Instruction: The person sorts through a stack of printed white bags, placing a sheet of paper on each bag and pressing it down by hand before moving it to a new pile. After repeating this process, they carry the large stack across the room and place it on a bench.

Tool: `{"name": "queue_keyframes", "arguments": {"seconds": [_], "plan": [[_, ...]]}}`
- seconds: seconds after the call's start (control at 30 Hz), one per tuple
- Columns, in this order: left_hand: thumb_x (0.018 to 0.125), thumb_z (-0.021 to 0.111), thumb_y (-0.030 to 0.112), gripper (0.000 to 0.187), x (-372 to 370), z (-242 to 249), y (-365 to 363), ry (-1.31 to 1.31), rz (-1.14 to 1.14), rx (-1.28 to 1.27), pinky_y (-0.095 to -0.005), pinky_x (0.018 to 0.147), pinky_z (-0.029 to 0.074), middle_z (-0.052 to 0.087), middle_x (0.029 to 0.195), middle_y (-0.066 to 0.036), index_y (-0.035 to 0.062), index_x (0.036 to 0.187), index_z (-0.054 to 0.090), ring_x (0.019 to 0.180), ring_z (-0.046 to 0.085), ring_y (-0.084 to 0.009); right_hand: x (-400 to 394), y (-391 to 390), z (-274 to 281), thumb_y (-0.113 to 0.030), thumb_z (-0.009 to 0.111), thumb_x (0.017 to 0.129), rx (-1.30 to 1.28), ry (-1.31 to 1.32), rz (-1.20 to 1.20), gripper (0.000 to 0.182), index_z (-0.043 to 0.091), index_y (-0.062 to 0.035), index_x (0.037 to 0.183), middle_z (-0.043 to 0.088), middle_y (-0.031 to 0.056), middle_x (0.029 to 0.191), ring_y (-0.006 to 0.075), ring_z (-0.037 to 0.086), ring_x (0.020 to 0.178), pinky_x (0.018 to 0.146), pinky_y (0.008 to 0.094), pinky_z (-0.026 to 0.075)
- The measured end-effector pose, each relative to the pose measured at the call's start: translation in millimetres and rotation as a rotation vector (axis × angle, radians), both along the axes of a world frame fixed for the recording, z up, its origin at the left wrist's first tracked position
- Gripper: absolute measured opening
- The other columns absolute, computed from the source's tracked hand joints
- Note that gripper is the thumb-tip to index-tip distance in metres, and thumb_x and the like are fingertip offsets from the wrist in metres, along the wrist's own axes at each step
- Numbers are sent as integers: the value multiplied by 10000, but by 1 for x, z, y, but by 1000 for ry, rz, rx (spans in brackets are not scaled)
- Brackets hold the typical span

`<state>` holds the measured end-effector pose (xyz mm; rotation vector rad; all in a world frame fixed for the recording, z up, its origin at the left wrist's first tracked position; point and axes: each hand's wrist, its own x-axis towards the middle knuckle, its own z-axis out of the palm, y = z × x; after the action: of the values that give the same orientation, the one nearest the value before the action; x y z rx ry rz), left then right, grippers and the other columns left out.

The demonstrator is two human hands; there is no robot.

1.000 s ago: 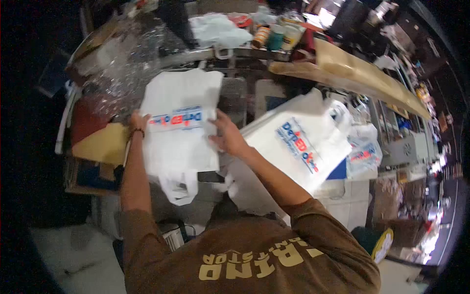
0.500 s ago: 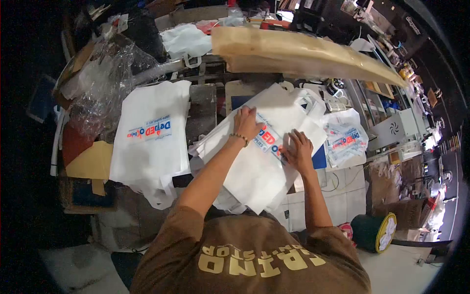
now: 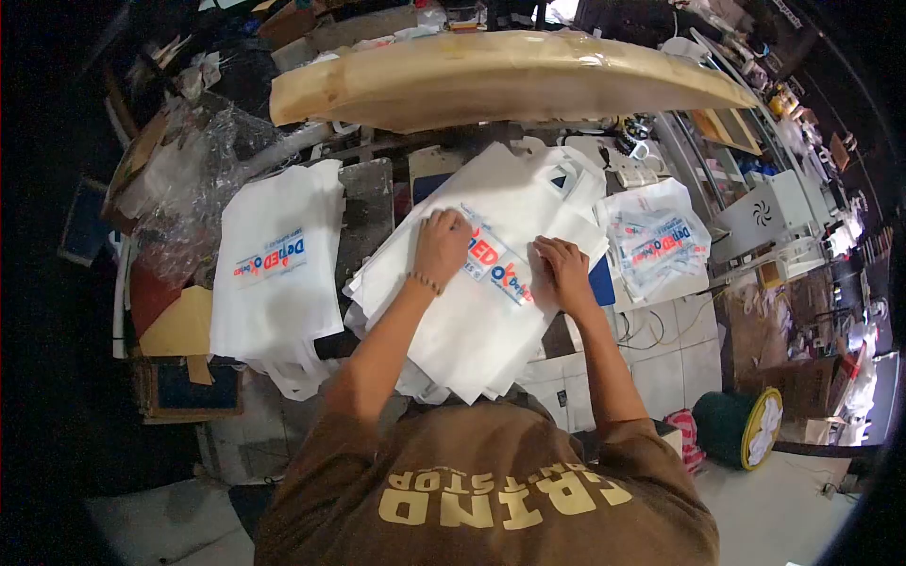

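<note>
A stack of white bags [image 3: 472, 330] with a red and blue print lies at an angle in front of me. My left hand [image 3: 444, 247], with a beaded bracelet at the wrist, rests on the top bag at the left end of the print; its fingers are curled and what they may pinch is hidden. My right hand [image 3: 566, 274] lies on the bag just right of the print, fingers apart. A separate white printed bag pile [image 3: 283, 255] is at the left. Printed transparent sheets [image 3: 661, 245] lie at the right.
A long tan board [image 3: 510, 80] spans the space beyond the bags. Crumpled clear plastic [image 3: 212, 179] is piled at the far left. A grey machine housing [image 3: 760, 217] stands at the right, and a green bin [image 3: 727, 424] is on the floor at lower right.
My left hand has moved slightly left along the print and my right hand has shifted a little up and rightward off the print. The view has moved slightly.
</note>
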<state>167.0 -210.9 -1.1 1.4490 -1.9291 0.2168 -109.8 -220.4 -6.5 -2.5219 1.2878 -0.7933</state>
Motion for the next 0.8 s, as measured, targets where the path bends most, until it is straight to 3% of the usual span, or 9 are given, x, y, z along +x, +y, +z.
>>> {"name": "queue_keyframes", "arguments": {"seconds": [0.1, 0.3, 0.47, 0.53, 0.6, 0.67, 0.7, 0.77, 0.8], "plan": [[795, 652, 101, 34, -15, -1, 47, -106, -25, 13, -431, 807, 462, 634, 975, -73, 78, 775, 668, 942, 578, -281, -5, -17, 12, -84, 607, 863, 146, 93, 46, 413, 629, -151, 1269, 613, 35, 1324, 295, 532, 1196, 967, 471, 412], [777, 671, 86, 27, -41, -1, 130, -18, -185, 145, -426, 800, 486, 658, 991, -87, 63, 786, 683, 953, 604, -282, 7, -69, 27, -55, 630, 814, 103, 184, 195, 301, 700, -111, 1101, 693, 117, 1034, 367, 631, 971, 843, 444, 533], [836, 677, 113, 109, -46, 26, 215, 350, -464, 574, -423, 728, 509, 658, 903, -120, 11, 815, 641, 821, 627, -326, 72, -96, 59, -195, 747, 794, 82, 296, 308, 412, 665, -121, 1192, 645, 163, 1190, 352, 602, 1121, 940, 456, 500], [872, 717, 180, 167, -22, 27, 242, 426, -520, 869, -411, 740, 536, 674, 890, -126, 19, 862, 671, 810, 661, -286, 102, -100, 66, -311, 798, 767, -83, 231, 416, 616, 593, -151, 1326, 551, 145, 1386, 345, 500, 1294, 1054, 490, 420], [898, 718, 208, 186, 15, 32, 275, 549, -432, 1085, -367, 709, 532, 681, 911, -105, 31, 920, 667, 755, 653, -252, 126, -105, 63, -346, 809, 755, -114, 303, 461, 689, 557, -162, 1369, 505, 130, 1442, 341, 445, 1346, 1086, 504, 381], [895, 708, 174, 162, 69, 20, 311, 713, -484, 1206, -358, 755, 521, 707, 949, -79, 28, 937, 651, 855, 681, -247, 150, -114, 50, -384, 827, 730, -124, 381, 538, 798, 500, -183, 1430, 512, 117, 1453, 344, 383, 1412, 1113, 503, 356], [879, 732, 200, 204, 103, 0, 341, 796, -368, 1383, -350, 787, 530, 710, 1013, -86, 43, 989, 662, 899, 683, -247, 161, -115, 52, -384, 827, 730, -134, 372, 579, 798, 500, -183, 1430, 512, 117, 1453, 344, 383, 1412, 1113, 503, 356], [864, 756, 225, 258, 123, 1, 381, 918, -202, 1530, -342, 819, 539, 713, 1076, -92, 58, 1041, 672, 943, 686, -247, 181, -120, 58, -341, 828, 714, 435, 425, 605, 717, 581, -168, 1364, 602, 143, 1323, 354, 497, 1296, 1079, 478, 396], [855, 769, 245, 308, 120, 28, 388, 521, 97, 1577, -347, 845, 542, 707, 1101, -109, 58, 1081, 674, 956, 686, -250, 185, -132, 46, -319, 826, 704, 271, 368, 692, 608, 639, -144, 1254, 628, 162, 1221, 360, 543, 1206, 1026, 472, 429]]}}
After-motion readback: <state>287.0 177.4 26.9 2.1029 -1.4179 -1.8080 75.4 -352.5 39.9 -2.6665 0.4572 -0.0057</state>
